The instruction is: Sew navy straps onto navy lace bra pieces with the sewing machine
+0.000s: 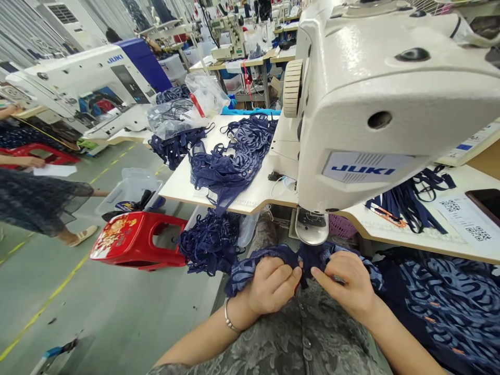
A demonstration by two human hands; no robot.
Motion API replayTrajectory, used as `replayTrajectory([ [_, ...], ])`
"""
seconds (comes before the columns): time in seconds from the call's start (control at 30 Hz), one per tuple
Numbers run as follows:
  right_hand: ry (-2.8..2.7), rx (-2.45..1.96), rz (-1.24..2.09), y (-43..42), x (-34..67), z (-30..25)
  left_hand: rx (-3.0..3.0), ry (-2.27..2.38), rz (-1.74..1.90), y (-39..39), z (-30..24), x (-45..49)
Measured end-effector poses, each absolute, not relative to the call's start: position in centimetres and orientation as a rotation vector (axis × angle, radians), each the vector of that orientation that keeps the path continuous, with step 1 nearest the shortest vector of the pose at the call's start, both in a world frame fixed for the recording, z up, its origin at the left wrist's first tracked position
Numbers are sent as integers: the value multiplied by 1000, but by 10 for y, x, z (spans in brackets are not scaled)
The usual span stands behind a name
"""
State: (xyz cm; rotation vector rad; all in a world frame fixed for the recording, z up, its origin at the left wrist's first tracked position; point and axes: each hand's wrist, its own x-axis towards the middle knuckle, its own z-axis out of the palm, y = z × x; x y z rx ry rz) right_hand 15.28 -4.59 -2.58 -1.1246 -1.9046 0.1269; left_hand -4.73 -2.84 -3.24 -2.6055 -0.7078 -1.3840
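Note:
My left hand (pixel 273 286), with a bangle at the wrist, is closed on a navy patterned garment (pixel 244 268), thumb and fingers pinching it near its middle. My right hand (pixel 349 284) grips the same garment a short way to the right, its thumb pointing towards the left thumb. Between the thumbs lies a plain dark navy part of the cloth. Just above it is the rounded metal bed end (pixel 311 226) of a white JUKI sewing machine (pixel 390 99). I cannot tell whether the cloth touches that metal.
Navy garments (pixel 238 156) are heaped on the white table (pixel 179 182); a bundle of straps (pixel 211 242) hangs below. Patterned cloth (pixel 453 302) lies at right, under more navy straps (pixel 414 200) and a QR-code sheet (pixel 471 219). A red stool (pixel 136 239) and another person (pixel 35 192) are left.

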Motion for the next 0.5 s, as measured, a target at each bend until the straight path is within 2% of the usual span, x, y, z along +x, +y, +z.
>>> replayTrajectory([
  [0.3, -2133, -940, -439, -62, 157, -17, -2671, -733, -1493, -21, -49, -40],
  [0.5, -2160, -936, -468, -65, 159, -15, -2657, -762, -1550, -22, -55, -38],
])
